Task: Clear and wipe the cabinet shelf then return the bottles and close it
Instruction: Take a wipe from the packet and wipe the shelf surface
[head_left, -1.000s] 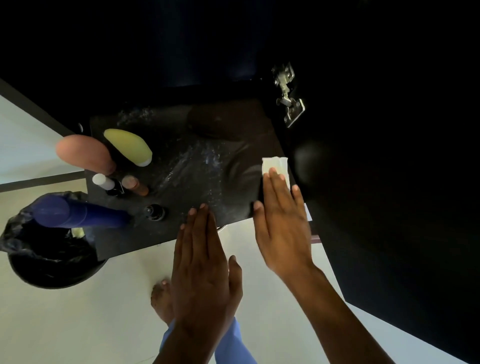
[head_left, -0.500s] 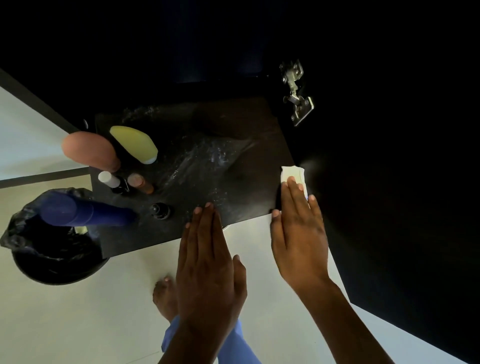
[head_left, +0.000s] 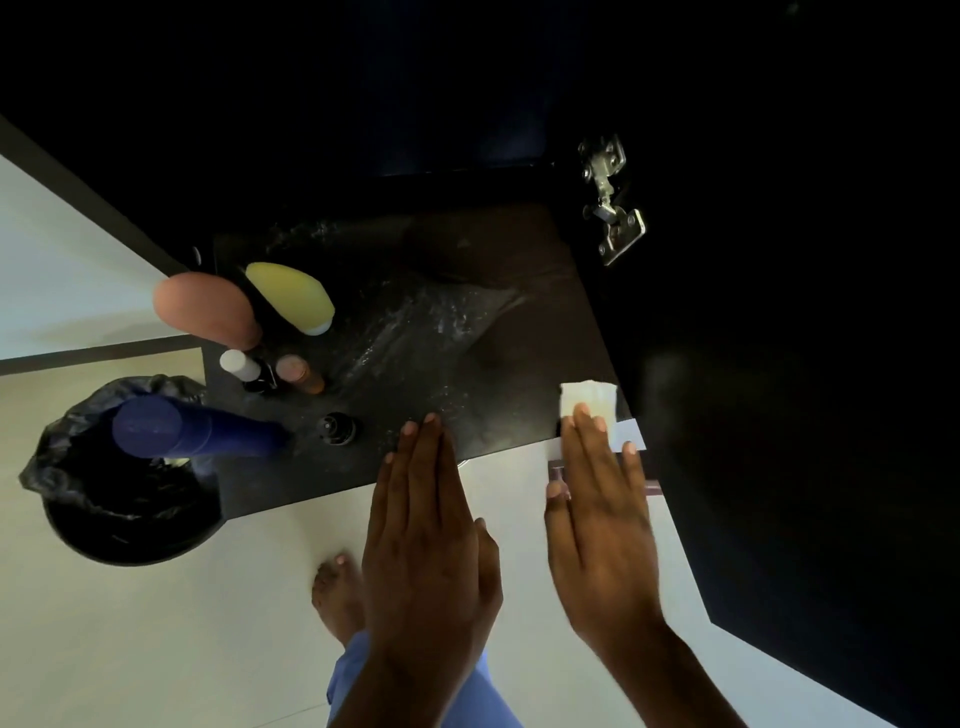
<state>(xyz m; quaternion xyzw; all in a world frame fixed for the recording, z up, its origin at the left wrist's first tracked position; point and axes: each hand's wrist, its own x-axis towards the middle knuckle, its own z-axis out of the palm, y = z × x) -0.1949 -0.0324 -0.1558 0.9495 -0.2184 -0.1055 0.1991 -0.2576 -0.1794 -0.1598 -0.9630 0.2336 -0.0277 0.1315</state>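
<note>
At lower right of frame, right hand (head_left: 602, 525) flat, fingers together, pressing white cloth (head_left: 588, 399) on shelf (head_left: 467, 374) corner; left hand (head_left: 423, 540) flat, holding nothing; bottles (head_left: 288, 296) at left

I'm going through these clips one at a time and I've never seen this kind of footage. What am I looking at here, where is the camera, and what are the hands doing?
There is no machine here: a person wears a wide-angle camera on the head, looking down past their own two bare hands. You see a dark cabinet shelf from above, with a pale floor and the person's bare foot below it. The metal piece at upper right is the hinge of the open door.

The right hand lies flat, pressing a white cloth at the shelf's right front corner; smeary streaks show in the middle. The left hand is flat and empty, fingertips at the shelf's front edge.

On the shelf's left side stand a pink bottle, a yellow bottle, a blue bottle and a few small ones. A black-lined bin sits on the floor at left.
</note>
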